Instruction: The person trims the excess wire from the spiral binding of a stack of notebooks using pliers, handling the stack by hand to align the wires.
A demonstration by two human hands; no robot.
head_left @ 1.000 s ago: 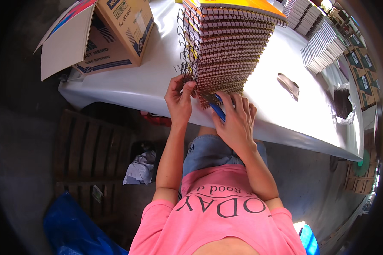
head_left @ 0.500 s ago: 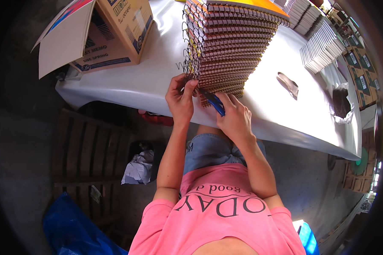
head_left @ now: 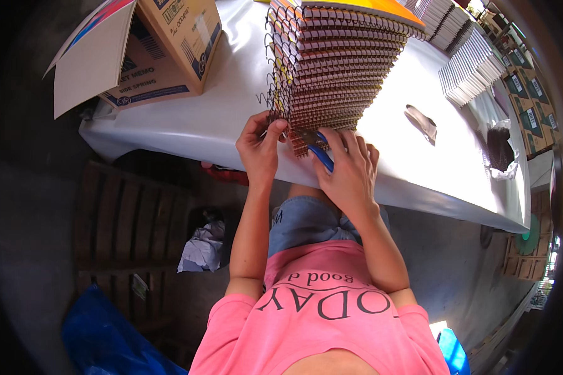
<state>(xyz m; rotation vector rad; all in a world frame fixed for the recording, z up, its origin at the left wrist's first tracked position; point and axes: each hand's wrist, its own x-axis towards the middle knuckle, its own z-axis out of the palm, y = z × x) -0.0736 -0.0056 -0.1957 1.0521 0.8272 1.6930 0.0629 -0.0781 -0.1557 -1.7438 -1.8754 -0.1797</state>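
Note:
A tall stack of spiral-bound notebooks (head_left: 347, 78) stands on the table before me, its dark wire coils facing me and an orange cover on top. Loose wire ends (head_left: 279, 69) curl out along the left side of the stack. At its lower left corner, my left hand (head_left: 261, 145) pinches a spiral wire between thumb and fingers; the fingertips partly cover it. My right hand (head_left: 351, 164) holds blue-handled pliers (head_left: 319, 157), handles apart, with the dark jaws against the lowest coils. What lies between the jaws is too small to tell.
An opened cardboard box (head_left: 175, 53) sits on the white-covered table (head_left: 187, 122) at the left. More notebook stacks (head_left: 472, 65) stand at the far right. A beige strip-like object (head_left: 421, 122) and a plastic bag with dark contents (head_left: 500, 150) lie nearer. Wooden pallets (head_left: 128, 219) are below left.
The pliers' handles have spread apart, and my right hand's fingers have opened out along them. My left hand has shifted slightly left, still pinching at the stack's corner.

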